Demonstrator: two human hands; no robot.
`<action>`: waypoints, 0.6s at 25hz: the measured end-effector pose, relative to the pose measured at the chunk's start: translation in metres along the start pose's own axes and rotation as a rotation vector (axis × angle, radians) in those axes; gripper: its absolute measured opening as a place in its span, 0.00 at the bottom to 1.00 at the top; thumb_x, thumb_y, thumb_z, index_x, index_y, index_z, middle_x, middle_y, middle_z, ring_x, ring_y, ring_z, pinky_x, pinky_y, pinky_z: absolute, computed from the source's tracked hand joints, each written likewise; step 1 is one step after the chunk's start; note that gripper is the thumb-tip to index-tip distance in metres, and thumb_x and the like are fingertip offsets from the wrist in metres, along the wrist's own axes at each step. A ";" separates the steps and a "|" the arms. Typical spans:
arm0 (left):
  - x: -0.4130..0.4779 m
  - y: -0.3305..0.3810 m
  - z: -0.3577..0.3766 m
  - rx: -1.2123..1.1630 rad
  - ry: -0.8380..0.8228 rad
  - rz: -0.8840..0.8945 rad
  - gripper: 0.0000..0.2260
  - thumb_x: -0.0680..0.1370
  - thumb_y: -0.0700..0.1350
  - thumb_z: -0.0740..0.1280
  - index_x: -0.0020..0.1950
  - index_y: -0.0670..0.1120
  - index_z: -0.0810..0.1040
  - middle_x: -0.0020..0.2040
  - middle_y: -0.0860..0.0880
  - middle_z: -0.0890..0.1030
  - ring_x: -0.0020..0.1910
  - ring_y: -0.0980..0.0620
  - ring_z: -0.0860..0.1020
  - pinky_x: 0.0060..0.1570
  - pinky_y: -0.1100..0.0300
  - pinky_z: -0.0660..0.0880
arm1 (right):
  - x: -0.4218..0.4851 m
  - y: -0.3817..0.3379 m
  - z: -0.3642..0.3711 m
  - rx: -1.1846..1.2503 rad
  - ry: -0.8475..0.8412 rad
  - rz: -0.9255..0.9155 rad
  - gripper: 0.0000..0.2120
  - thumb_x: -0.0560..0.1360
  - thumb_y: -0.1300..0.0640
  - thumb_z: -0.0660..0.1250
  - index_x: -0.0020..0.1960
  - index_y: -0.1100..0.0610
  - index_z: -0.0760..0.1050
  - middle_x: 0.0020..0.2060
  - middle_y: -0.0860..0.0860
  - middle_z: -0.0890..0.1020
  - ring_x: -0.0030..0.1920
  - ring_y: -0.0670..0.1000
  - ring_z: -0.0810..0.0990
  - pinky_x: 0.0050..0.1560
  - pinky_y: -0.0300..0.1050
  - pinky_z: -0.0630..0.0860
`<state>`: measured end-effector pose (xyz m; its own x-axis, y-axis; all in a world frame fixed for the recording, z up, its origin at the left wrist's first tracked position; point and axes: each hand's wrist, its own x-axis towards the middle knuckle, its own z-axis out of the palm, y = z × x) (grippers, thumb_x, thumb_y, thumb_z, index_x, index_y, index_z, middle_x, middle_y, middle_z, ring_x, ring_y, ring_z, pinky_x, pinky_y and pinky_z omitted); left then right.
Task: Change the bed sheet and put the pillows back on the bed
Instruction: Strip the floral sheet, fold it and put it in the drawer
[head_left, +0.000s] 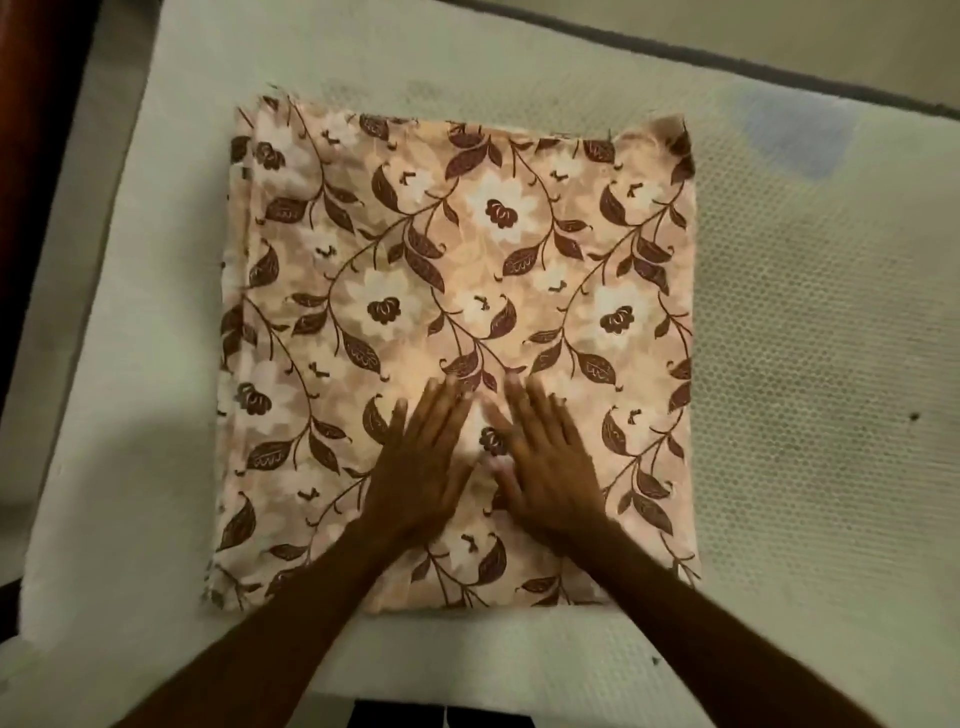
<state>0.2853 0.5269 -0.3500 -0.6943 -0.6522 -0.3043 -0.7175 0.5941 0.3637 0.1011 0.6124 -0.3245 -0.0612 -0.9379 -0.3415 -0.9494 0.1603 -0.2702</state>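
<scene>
Now both of your hands lie flat on the folded bed sheet (467, 270), palms down and fingers straight, holding nothing. Your left hand (421, 467) slants up and to the right, and your right hand (545, 467) slants up and to the left, so the fingertips come close together and the two hands make a narrow wedge. They rest on the near half of the cloth, about midway across it, and a brown flower of the print shows between them. Both hands are a little blurred, so I cannot tell how the thumbs lie.

The sheet is peach with white blossoms and brown leaves on trailing vines. It is folded into a rough square, with stacked layers showing along its left edge and its far right corner slightly turned up. It lies on the bare mattress (810, 364), a pale one with a fine dimpled texture and dark piping along its far edge. A faint blue patch (800, 135) marks the mattress beyond the sheet's far right corner. At the far left a dark wooden bed frame (47, 62) borders the mattress.
</scene>
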 end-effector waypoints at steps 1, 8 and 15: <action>-0.016 -0.007 0.007 0.042 0.006 0.001 0.30 0.86 0.57 0.53 0.86 0.48 0.50 0.86 0.47 0.45 0.85 0.47 0.43 0.79 0.36 0.53 | -0.019 0.000 0.016 -0.031 0.003 0.019 0.33 0.85 0.39 0.48 0.85 0.48 0.42 0.84 0.54 0.38 0.84 0.56 0.38 0.81 0.64 0.52; -0.055 -0.101 -0.008 0.065 0.207 -0.412 0.30 0.85 0.57 0.48 0.86 0.50 0.45 0.86 0.48 0.42 0.85 0.47 0.41 0.81 0.36 0.48 | -0.083 0.109 0.038 0.013 0.179 0.594 0.34 0.85 0.41 0.46 0.85 0.51 0.40 0.85 0.55 0.41 0.84 0.56 0.39 0.81 0.66 0.51; -0.104 0.004 0.032 -0.071 0.116 -0.170 0.33 0.83 0.52 0.57 0.86 0.47 0.48 0.86 0.48 0.43 0.85 0.47 0.43 0.80 0.35 0.50 | -0.104 -0.025 0.066 0.045 0.098 0.241 0.35 0.85 0.43 0.54 0.86 0.49 0.43 0.84 0.54 0.40 0.84 0.57 0.39 0.82 0.63 0.48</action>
<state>0.3524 0.6121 -0.3455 -0.5494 -0.7924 -0.2649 -0.8152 0.4389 0.3779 0.1512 0.7264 -0.3419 -0.3156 -0.8961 -0.3121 -0.8894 0.3940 -0.2317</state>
